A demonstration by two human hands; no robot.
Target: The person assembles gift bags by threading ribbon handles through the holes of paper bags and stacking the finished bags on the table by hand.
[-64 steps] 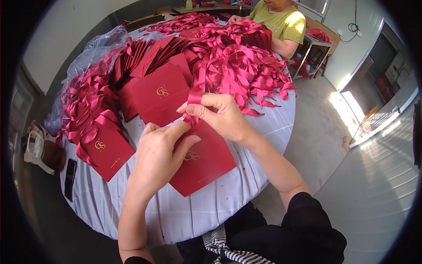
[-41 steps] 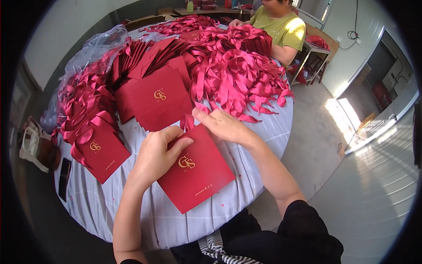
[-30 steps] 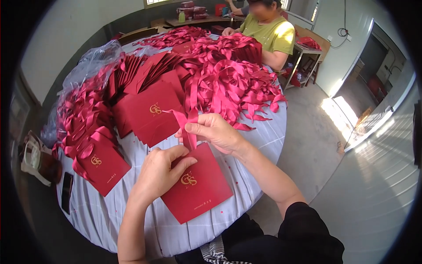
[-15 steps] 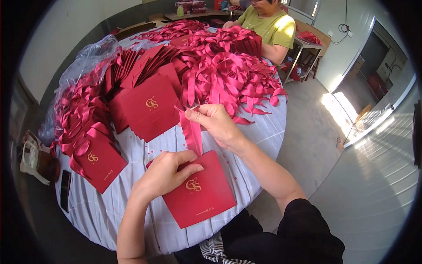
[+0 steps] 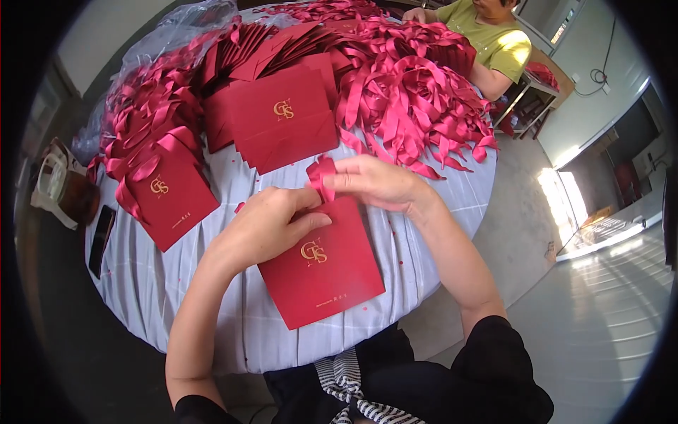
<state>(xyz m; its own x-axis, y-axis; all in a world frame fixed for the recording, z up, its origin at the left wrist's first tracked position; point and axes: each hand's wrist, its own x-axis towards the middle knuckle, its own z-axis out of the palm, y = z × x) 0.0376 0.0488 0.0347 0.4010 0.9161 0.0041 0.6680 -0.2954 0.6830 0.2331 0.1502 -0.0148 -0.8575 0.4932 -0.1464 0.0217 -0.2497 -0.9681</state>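
A flat red paper bag with a gold emblem lies on the cloth in front of me. My left hand grips its top edge, thumb on the front face and fingers behind. Just above that edge, my right hand pinches a pink-red ribbon between thumb and fingers. The ribbon is looped and reaches down to the bag's top, close to my left fingers. Whether it passes through a hole there is hidden by my fingers.
The round table has a pale cloth. Beyond my hands lie stacked red bags and a heap of loose ribbons. Ribboned bags pile at left, near a phone and a jar. A co-worker sits across.
My right hand has come down toward the bag's top edge, and the ribbon, stretched upward before, is now a short loop. My left hand still grips the bag. The view has shifted.
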